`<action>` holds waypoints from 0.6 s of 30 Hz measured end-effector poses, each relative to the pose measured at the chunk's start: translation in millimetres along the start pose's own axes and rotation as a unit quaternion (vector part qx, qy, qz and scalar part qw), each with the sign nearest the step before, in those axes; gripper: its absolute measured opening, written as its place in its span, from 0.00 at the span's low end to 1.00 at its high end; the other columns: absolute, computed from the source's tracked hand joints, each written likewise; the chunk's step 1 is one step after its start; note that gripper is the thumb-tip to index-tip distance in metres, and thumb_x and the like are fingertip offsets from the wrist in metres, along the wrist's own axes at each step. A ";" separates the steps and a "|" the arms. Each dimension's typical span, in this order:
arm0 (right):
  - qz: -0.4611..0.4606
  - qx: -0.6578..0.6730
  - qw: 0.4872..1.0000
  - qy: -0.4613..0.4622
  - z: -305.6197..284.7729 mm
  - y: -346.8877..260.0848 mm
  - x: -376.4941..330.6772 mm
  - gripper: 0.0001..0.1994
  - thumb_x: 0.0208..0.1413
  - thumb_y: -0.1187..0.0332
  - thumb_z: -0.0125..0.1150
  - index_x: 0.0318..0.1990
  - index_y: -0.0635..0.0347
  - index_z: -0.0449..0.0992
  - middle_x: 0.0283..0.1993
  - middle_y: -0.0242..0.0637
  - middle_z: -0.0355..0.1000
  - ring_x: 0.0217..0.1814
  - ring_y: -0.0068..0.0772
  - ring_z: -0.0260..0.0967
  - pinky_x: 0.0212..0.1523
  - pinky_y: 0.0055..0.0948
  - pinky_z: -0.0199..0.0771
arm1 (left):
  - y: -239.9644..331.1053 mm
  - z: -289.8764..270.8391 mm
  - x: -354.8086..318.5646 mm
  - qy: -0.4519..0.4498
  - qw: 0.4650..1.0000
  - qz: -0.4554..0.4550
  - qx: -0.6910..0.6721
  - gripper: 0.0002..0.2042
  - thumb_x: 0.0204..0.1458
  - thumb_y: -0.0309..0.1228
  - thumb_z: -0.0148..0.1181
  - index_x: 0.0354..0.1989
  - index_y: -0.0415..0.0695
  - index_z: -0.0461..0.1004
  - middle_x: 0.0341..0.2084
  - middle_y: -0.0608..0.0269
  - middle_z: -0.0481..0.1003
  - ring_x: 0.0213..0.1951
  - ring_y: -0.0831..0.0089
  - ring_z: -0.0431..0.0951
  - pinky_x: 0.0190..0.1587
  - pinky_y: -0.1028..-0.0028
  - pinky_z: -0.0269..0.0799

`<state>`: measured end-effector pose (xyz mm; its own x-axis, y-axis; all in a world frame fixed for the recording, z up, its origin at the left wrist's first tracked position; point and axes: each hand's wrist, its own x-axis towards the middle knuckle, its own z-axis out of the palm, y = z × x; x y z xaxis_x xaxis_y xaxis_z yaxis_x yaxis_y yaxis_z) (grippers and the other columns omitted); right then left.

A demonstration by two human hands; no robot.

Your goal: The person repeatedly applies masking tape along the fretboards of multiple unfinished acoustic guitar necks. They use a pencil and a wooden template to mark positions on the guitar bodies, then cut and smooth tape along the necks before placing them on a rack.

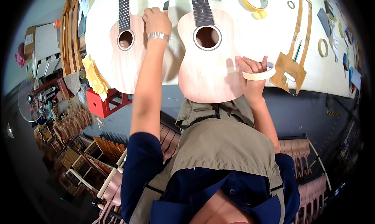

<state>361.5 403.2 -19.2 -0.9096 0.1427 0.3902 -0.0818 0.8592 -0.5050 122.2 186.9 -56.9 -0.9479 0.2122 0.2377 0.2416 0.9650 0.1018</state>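
Betw. L hand (157, 22) & R hand (253, 68): pale bare-wood uke (211, 70), face up. R hand half-curled thru white tape roll (262, 76), holding it just beside uke's edge. L hand's fingers bent by dark-tipped tool (166, 5); can't tell if gripped. 2nd uke (127, 64) just L of that hand. Yellow tape roll (256, 9) well beyond R hand.

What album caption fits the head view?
Two pale ukuleles on a workbench; left hand near one, right hand carrying tape.

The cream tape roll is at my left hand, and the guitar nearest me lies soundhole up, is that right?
Not quite: the head view shows the cream tape roll at your right hand. The nearest guitar does lie soundhole up.
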 end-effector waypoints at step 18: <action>0.012 0.027 0.998 0.047 5.5 6.6 -2.5 0.14 0.39 0.76 0.59 0.36 0.46 0.77 0.37 0.24 0.73 0.40 0.28 0.71 0.63 0.50 0.50 | 97.2 -106.7 -139.8 -0.457 0.681 -0.216 -0.530 0.08 0.52 0.29 0.58 0.33 0.37 0.68 0.24 0.61 0.76 0.25 0.75 0.79 0.24 0.84 0.73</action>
<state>360.9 405.8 -27.7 -0.8698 0.2100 0.4464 -0.0849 0.8277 -0.5547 300.4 234.5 22.8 -0.5944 0.4175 -0.6873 -0.5459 0.4181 0.7261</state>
